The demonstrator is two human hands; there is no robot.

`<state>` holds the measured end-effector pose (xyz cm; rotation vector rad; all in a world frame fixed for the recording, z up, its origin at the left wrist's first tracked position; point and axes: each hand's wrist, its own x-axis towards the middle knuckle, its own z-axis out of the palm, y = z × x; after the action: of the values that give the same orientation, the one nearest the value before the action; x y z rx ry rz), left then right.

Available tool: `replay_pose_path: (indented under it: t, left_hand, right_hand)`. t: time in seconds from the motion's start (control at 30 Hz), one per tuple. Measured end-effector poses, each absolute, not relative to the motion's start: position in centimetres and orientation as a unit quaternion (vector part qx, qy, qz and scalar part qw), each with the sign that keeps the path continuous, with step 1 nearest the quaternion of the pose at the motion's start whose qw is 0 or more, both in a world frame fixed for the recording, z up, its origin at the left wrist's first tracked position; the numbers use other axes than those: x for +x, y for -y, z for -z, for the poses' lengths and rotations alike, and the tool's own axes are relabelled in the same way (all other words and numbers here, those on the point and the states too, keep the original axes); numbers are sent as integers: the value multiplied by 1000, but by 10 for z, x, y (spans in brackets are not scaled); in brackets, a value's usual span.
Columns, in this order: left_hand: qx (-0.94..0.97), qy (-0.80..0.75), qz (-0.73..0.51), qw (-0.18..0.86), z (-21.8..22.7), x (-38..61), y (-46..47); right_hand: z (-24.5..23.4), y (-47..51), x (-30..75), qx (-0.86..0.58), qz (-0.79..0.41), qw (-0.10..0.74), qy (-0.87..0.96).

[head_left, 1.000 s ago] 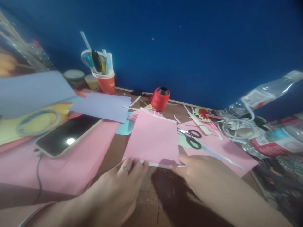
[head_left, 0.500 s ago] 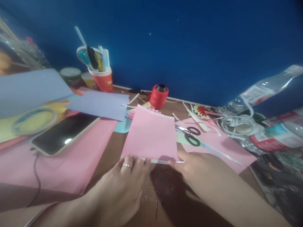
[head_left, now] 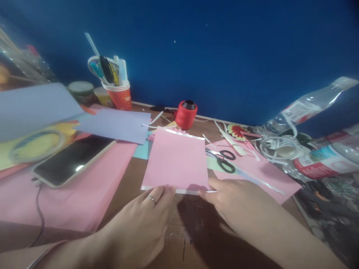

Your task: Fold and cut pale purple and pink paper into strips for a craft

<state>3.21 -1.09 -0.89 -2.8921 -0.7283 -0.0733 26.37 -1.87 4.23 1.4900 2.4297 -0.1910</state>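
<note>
A pink paper sheet (head_left: 177,160) lies flat on the brown table (head_left: 131,175) in front of me. My left hand (head_left: 140,220), with a ring on one finger, presses its fingertips together on the sheet's near edge. At the near right corner, the fingers of my right hand (head_left: 232,198) pinch the same edge. A narrow white folded strip runs along that edge between both hands.
Black-handled scissors (head_left: 224,160) lie just right of the sheet on more pink paper. A red thread spool (head_left: 185,114) stands behind it. A phone (head_left: 71,160) with a cable lies at left on pink paper, near a pen cup (head_left: 119,95), tape rolls and blue sheets. Plastic bottles (head_left: 316,108) crowd the right.
My left hand has slid slightly right along the sheet's near edge. The right hand stays on its corner. The view has drifted a little.
</note>
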Motion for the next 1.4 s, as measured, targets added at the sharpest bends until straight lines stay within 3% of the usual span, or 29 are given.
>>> replay_pose_path:
  t: [0.1, 0.3, 1.4]
  left_hand:
    - [-967, 245, 1, 72, 10, 28, 13]
    - [-955, 256, 81, 128, 17, 18, 21]
    - [-957, 277, -14, 79, -10, 35, 10]
  right_hand:
    - [-46, 20, 262, 495, 90, 126, -855]
    - [-51, 24, 251, 491, 114, 99, -858]
    - [-39, 25, 248, 494, 60, 122, -859]
